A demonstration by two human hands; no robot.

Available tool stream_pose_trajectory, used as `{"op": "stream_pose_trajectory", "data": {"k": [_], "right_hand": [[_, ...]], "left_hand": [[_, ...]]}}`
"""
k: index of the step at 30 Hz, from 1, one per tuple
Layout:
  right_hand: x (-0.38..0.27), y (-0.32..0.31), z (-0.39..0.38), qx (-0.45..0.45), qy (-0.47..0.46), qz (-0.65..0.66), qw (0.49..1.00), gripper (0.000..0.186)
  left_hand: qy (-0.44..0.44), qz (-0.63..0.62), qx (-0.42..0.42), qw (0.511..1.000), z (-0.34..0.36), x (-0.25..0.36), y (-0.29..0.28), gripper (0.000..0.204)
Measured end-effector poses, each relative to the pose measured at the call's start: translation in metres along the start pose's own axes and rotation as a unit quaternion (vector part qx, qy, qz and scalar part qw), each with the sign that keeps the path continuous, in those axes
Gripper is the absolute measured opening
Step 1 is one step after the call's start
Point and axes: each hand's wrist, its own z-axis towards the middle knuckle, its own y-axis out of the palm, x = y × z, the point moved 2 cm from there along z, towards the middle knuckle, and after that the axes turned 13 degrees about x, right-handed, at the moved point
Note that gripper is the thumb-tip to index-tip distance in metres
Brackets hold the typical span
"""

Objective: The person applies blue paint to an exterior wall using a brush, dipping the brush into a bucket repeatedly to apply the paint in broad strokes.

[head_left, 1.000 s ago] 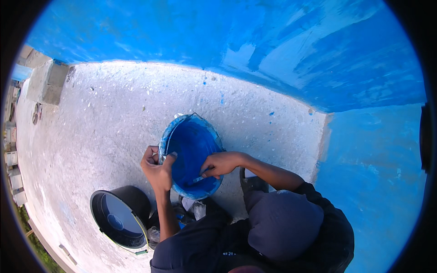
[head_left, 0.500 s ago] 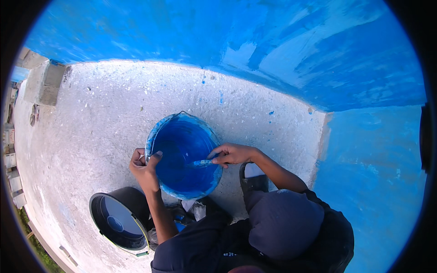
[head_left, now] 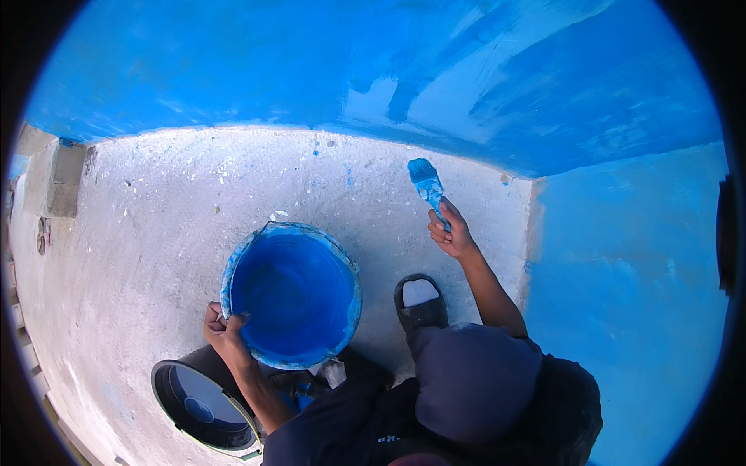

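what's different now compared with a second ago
The right hand has lifted the brush out of the blue bucket and carried it forward and to the right, bristles now pointing toward the wall. The bucket's opening faces the camera more squarely, and the view itself has shifted. Nothing was let go: the left hand still grips the bucket's rim, and the black bucket remains beside it.

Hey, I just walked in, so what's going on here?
A person's left hand grips the rim of a blue-coated bucket. The right hand holds a blue-smeared paintbrush away from the bucket, bristles toward the blue wall. A black bucket sits by the left forearm.
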Motion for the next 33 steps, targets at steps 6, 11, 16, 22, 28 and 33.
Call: {"op": "stream_pose_trajectory", "data": {"k": [6, 11, 16, 22, 28, 33], "right_hand": [[-0.048, -0.118, -0.031, 0.377, -0.254, -0.023, 0.891, 0.022], [-0.107, -0.202, -0.035, 0.595, -0.369, -0.069, 0.711, 0.028], [-0.111, -0.219, 0.008, 0.608, -0.394, -0.224, 0.651, 0.031], [-0.008, -0.057, 0.052, 0.324, -0.300, -0.379, 0.813, 0.036], [-0.014, -0.028, 0.066, 0.258, -0.313, -0.396, 0.824, 0.040], [-0.068, -0.123, 0.027, 0.418, -0.312, -0.369, 0.770, 0.030]], "left_hand": [[-0.069, -0.040, -0.055, 0.995, -0.031, -0.005, 0.036, 0.013], [-0.107, -0.087, -0.080, 0.987, -0.053, -0.014, 0.072, 0.014], [-0.080, -0.057, -0.098, 0.990, -0.070, -0.017, 0.102, 0.013], [-0.048, -0.050, -0.043, 0.997, -0.075, -0.014, 0.107, 0.013], [-0.051, 0.002, -0.093, 0.994, -0.074, -0.007, 0.106, 0.011], [-0.029, -0.019, -0.071, 0.997, -0.071, -0.017, 0.102, 0.009]]}}
